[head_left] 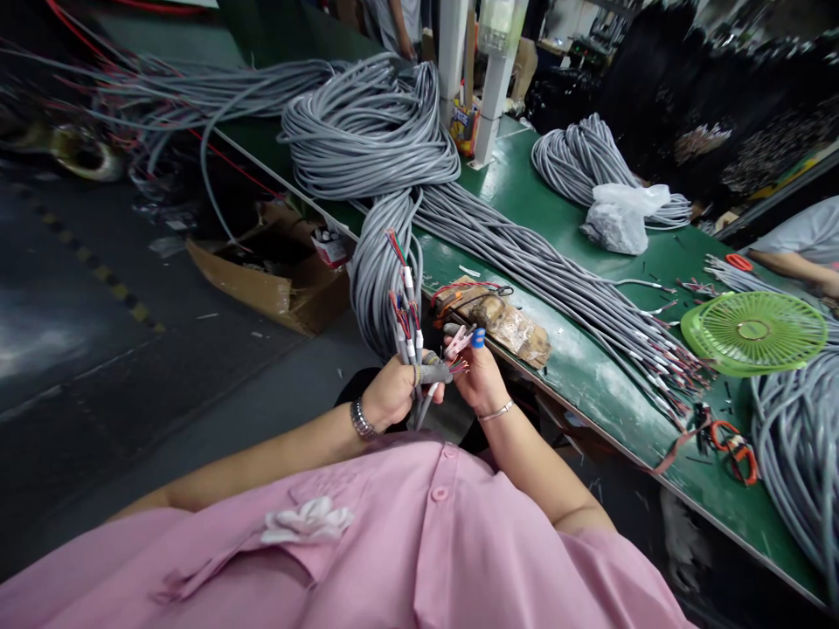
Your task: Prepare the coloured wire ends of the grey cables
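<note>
My left hand (393, 389) is closed around several grey cables (419, 345), whose stripped upper ends show white wrapping and thin coloured wires. Yellow-grey covers sit on some of its fingers. One cable end (436, 373) points right, its fine coloured wires fanned out towards my right hand (483, 380). That hand is closed, with a blue cover on the thumb, and a small pale-pink clip-like tool (460, 341) sits in its fingers. The tool's exact kind is unclear. Behind my hands, a thick bundle of grey cable (384, 271) hangs over the table edge.
Large cable coils (367, 131) lie on the green table (504, 188). A taped wooden block (504, 328) is at its near edge. Further right are a green fan (753, 332) and orange-handled scissors (734, 450). A cardboard box (275, 279) stands lower left. Other people are partly visible.
</note>
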Action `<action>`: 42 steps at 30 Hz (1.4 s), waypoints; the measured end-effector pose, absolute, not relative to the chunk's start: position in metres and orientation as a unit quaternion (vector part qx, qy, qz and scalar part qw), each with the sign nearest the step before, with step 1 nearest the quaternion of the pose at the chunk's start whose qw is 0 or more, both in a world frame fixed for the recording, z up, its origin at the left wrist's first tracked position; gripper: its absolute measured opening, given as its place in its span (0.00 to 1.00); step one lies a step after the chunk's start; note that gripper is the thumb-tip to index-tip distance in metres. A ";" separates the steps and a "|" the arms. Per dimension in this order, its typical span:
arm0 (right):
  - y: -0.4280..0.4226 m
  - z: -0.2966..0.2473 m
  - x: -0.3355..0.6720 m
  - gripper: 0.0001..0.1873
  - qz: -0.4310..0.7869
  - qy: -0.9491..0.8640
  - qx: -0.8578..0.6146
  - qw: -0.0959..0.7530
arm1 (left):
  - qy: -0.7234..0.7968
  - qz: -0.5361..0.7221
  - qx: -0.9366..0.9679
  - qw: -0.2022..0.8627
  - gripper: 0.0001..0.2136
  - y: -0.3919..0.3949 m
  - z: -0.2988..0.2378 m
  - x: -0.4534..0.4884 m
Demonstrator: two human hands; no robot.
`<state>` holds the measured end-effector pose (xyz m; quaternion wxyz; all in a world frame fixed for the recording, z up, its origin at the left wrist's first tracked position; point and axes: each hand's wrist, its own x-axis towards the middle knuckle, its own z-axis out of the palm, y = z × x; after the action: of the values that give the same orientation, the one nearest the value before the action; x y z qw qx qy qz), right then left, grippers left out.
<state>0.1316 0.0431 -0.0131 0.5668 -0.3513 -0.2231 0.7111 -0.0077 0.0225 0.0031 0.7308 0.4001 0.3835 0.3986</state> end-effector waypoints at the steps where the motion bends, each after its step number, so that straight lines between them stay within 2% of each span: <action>1: 0.044 -0.012 0.131 0.26 0.715 -0.211 -0.341 0.572 | 0.383 0.398 0.403 0.730 0.07 0.023 0.003 -0.007; 6: 0.047 -0.013 0.128 0.23 0.712 -0.186 -0.322 0.596 | 0.396 0.392 0.406 0.725 0.06 0.023 0.004 -0.006; 14: 0.037 -0.009 0.139 0.28 0.778 -0.159 -0.282 0.538 | 0.384 0.416 0.425 0.707 0.08 0.010 0.007 -0.014; 17: 0.033 -0.006 0.143 0.24 0.783 -0.174 -0.281 0.526 | 0.388 0.439 0.416 0.696 0.06 0.002 0.003 -0.017; 21: 0.032 -0.004 0.142 0.15 0.745 -0.199 -0.318 0.553 | 0.395 0.475 0.398 0.678 0.06 0.000 -0.002 -0.015; 26: 0.033 -0.002 0.141 0.21 0.738 -0.208 -0.338 0.546 | 0.393 0.497 0.378 0.675 0.07 0.005 0.003 -0.008; 30: 0.034 -0.004 0.139 0.18 0.719 -0.213 -0.358 0.556 | 0.401 0.497 0.363 0.679 0.07 0.008 0.007 -0.004; 36: 0.034 -0.020 0.136 0.20 0.559 -0.282 -0.440 0.643 | 0.389 0.493 0.371 0.684 0.04 0.009 0.007 -0.005; 42: 0.039 -0.018 0.134 0.25 0.691 -0.242 -0.361 0.577 | 0.399 0.494 0.372 0.677 0.07 0.011 0.006 -0.003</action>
<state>0.1340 0.0394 -0.0175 0.5772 -0.3613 -0.2423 0.6911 -0.0033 0.0106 0.0065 0.6772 0.3719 0.3989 0.4939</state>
